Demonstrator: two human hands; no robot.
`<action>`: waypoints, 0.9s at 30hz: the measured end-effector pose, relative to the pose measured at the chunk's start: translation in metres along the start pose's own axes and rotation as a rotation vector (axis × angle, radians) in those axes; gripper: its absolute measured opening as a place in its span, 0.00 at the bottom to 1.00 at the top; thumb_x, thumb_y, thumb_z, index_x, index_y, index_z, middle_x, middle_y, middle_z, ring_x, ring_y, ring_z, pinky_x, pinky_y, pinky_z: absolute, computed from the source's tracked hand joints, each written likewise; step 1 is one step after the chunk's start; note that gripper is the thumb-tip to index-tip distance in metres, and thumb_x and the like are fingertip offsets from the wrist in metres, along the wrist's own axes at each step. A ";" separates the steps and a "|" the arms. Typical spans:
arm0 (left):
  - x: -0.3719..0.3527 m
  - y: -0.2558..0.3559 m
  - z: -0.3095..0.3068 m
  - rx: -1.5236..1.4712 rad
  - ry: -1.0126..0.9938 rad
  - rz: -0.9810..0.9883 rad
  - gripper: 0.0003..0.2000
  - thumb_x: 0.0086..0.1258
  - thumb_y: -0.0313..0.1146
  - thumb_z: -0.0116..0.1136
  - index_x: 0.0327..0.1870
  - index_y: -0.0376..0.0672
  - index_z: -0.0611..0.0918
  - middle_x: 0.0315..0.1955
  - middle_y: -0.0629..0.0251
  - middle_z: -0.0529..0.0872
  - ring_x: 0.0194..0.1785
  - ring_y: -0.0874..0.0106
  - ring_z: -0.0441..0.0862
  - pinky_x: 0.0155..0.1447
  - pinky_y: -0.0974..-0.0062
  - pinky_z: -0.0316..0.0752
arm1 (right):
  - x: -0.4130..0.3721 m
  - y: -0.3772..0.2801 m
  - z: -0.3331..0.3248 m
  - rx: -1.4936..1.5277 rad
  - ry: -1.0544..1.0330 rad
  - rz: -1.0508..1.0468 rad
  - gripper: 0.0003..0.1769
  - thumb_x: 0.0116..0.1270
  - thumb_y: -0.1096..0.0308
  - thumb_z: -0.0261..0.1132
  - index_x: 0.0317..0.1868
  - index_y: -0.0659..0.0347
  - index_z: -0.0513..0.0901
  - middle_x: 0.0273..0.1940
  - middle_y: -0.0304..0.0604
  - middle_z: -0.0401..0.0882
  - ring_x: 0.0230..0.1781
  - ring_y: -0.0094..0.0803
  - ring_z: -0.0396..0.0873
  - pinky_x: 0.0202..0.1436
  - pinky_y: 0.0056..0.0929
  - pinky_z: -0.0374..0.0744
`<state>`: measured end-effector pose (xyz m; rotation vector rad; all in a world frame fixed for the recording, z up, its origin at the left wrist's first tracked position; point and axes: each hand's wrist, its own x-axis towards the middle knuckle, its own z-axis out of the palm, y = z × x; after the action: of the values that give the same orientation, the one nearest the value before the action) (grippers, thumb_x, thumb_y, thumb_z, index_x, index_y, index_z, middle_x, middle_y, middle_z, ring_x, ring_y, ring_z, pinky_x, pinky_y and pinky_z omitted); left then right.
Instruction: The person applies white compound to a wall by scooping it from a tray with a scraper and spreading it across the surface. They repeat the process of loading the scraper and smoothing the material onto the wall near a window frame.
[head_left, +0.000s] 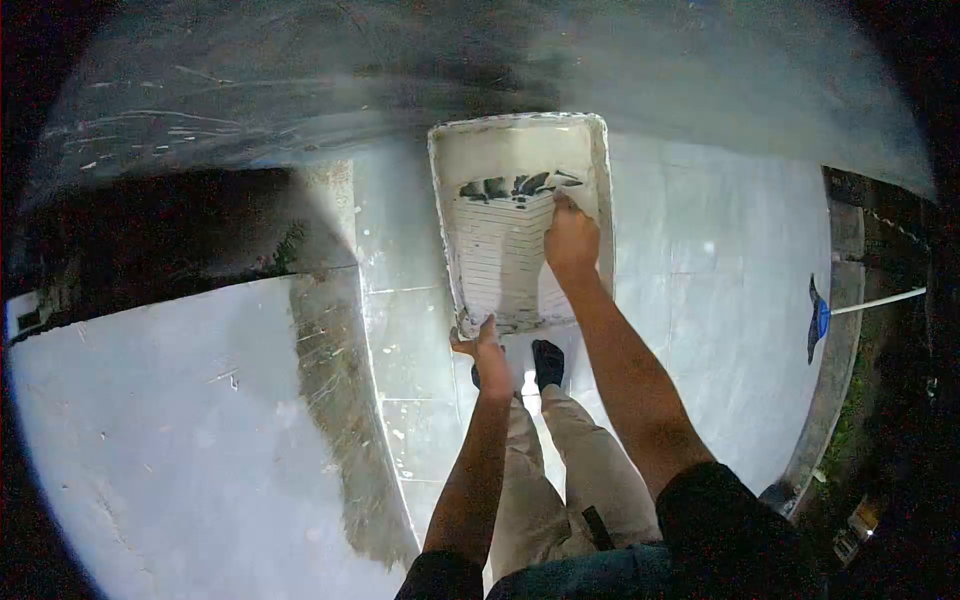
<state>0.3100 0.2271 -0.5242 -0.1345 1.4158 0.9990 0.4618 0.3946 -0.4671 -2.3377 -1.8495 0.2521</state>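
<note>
A paint tray [520, 140] with white-crusted rims and a ribbed slope is held out in front of me. My left hand [485, 358] grips its near left corner, thumb over the rim. Inside the tray, my right hand [573, 240] is closed, with a finger near a small pale pointed piece [565, 181] at the top of the ribs; what the hand holds is too small to make out. Pale liquid lies in the deep far end, and dark patches run along the top of the slope.
Below are a pale tiled floor [700, 240] and my feet in dark shoes. A light painted surface [180, 420] with a bare brownish strip spreads at left. At right, a blue-headed tool [821, 318] with a white handle lies by a curb. A grey surface crosses the top.
</note>
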 end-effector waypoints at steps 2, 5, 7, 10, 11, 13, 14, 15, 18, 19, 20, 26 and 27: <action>-0.010 0.005 0.005 -0.017 -0.014 0.025 0.43 0.59 0.35 0.63 0.69 0.55 0.43 0.64 0.56 0.58 0.64 0.62 0.60 0.62 0.57 0.58 | -0.008 -0.013 0.012 0.073 0.042 0.039 0.23 0.54 0.77 0.60 0.53 0.63 0.77 0.38 0.55 0.82 0.37 0.51 0.82 0.43 0.43 0.80; -0.040 0.034 0.028 -0.052 0.148 0.045 0.43 0.60 0.32 0.62 0.69 0.53 0.44 0.64 0.53 0.58 0.64 0.62 0.61 0.63 0.57 0.58 | -0.028 -0.057 0.012 0.094 -0.046 -0.065 0.24 0.53 0.77 0.60 0.54 0.64 0.76 0.39 0.56 0.82 0.36 0.51 0.82 0.44 0.45 0.80; -0.036 0.028 0.015 -0.060 0.098 0.080 0.41 0.61 0.30 0.60 0.69 0.52 0.44 0.64 0.49 0.56 0.64 0.61 0.60 0.64 0.57 0.57 | -0.045 -0.082 0.026 0.212 0.074 -0.197 0.23 0.53 0.76 0.59 0.52 0.64 0.78 0.36 0.59 0.81 0.33 0.53 0.82 0.42 0.46 0.80; -0.035 0.027 0.018 -0.209 0.124 0.137 0.40 0.62 0.29 0.58 0.68 0.50 0.44 0.63 0.45 0.55 0.64 0.58 0.60 0.67 0.58 0.55 | -0.042 -0.099 -0.024 0.324 -0.189 -0.060 0.21 0.50 0.77 0.58 0.48 0.63 0.80 0.32 0.60 0.81 0.31 0.54 0.81 0.40 0.46 0.80; -0.035 0.027 0.019 -0.213 0.124 0.141 0.40 0.62 0.29 0.58 0.68 0.50 0.44 0.63 0.45 0.55 0.64 0.58 0.60 0.67 0.58 0.55 | -0.043 -0.085 -0.002 0.428 0.086 -0.150 0.19 0.53 0.79 0.58 0.48 0.62 0.81 0.27 0.55 0.82 0.28 0.45 0.83 0.35 0.40 0.82; -0.036 0.030 0.023 0.053 0.226 0.258 0.38 0.64 0.29 0.56 0.68 0.45 0.44 0.62 0.41 0.55 0.63 0.55 0.60 0.68 0.59 0.53 | -0.042 -0.063 0.005 0.638 -0.017 -0.013 0.19 0.56 0.79 0.58 0.49 0.63 0.81 0.27 0.51 0.82 0.27 0.40 0.83 0.32 0.37 0.82; -0.037 0.031 0.023 0.053 0.226 0.259 0.38 0.64 0.29 0.56 0.68 0.45 0.44 0.62 0.41 0.55 0.63 0.55 0.60 0.68 0.59 0.53 | -0.043 -0.050 0.008 0.841 -0.126 0.139 0.18 0.58 0.79 0.58 0.50 0.64 0.81 0.26 0.48 0.83 0.26 0.34 0.83 0.29 0.34 0.82; -0.035 0.037 0.022 0.207 0.231 0.323 0.36 0.65 0.28 0.55 0.68 0.41 0.45 0.62 0.39 0.55 0.63 0.55 0.60 0.69 0.60 0.52 | -0.043 -0.039 0.023 1.063 -0.202 0.239 0.16 0.55 0.79 0.60 0.46 0.67 0.82 0.32 0.54 0.83 0.28 0.38 0.83 0.34 0.36 0.82; -0.067 0.077 0.025 0.475 0.197 0.533 0.33 0.66 0.28 0.53 0.67 0.34 0.47 0.61 0.36 0.56 0.63 0.53 0.61 0.69 0.60 0.52 | -0.050 -0.056 -0.045 1.632 -0.415 0.471 0.15 0.58 0.79 0.59 0.47 0.66 0.82 0.36 0.50 0.84 0.31 0.32 0.83 0.31 0.32 0.83; -0.081 0.091 0.026 0.600 0.150 0.660 0.32 0.67 0.28 0.52 0.66 0.31 0.49 0.61 0.36 0.57 0.63 0.52 0.61 0.69 0.60 0.51 | -0.052 -0.058 -0.066 1.566 -0.505 0.496 0.17 0.59 0.82 0.58 0.50 0.68 0.80 0.42 0.48 0.84 0.32 0.34 0.84 0.32 0.31 0.85; -0.090 0.101 0.024 0.592 0.159 0.679 0.32 0.67 0.28 0.52 0.66 0.31 0.49 0.61 0.36 0.57 0.63 0.52 0.61 0.69 0.60 0.51 | -0.055 -0.062 -0.078 1.575 -0.511 0.474 0.17 0.59 0.82 0.58 0.50 0.68 0.80 0.42 0.48 0.84 0.32 0.34 0.84 0.32 0.31 0.85; -0.129 0.141 0.003 0.784 0.220 0.991 0.25 0.69 0.28 0.49 0.64 0.26 0.59 0.61 0.34 0.62 0.67 0.44 0.60 0.71 0.55 0.51 | -0.076 -0.079 -0.112 1.743 -0.644 0.390 0.20 0.60 0.81 0.56 0.55 0.70 0.76 0.46 0.53 0.82 0.40 0.40 0.84 0.39 0.38 0.86; -0.139 0.151 -0.004 0.802 0.233 1.005 0.25 0.68 0.28 0.48 0.63 0.26 0.60 0.63 0.34 0.61 0.67 0.43 0.59 0.71 0.54 0.52 | -0.077 -0.088 -0.124 1.784 -0.708 0.388 0.21 0.59 0.81 0.56 0.55 0.71 0.73 0.49 0.53 0.80 0.43 0.42 0.83 0.43 0.42 0.86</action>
<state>0.2328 0.2478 -0.3352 1.1831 2.0435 1.1149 0.3886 0.3380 -0.3242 -1.1313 -0.4356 1.8928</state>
